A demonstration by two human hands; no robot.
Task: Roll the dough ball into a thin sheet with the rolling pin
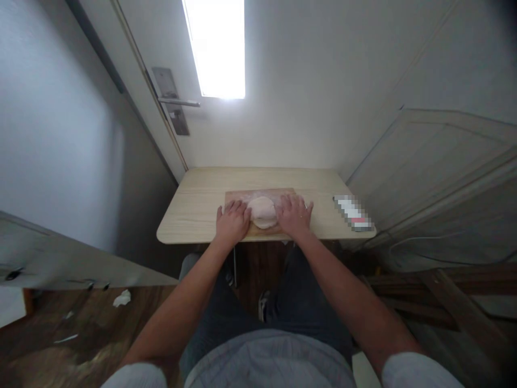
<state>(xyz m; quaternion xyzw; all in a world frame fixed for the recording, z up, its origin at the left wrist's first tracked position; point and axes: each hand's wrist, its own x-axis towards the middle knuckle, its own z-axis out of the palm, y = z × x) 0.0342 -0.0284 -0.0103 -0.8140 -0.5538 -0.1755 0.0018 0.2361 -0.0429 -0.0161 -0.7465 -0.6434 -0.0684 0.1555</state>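
A round, pale lump of dough sits on a thin wooden board dusted with what looks like flour. A crease runs across the dough's lower half. At its left edge rests my left hand, palm down, with the thumb side touching the dough and the fingers stretched over the board. My right hand lies palm down against the right edge, its fingers also extended and slightly spread. The undersides of both hands are hidden.
The board lies on a small light wood table against a white door with a metal handle. A pixelated flat object lies on the table's right end. Crumpled white paper is on the floor at left.
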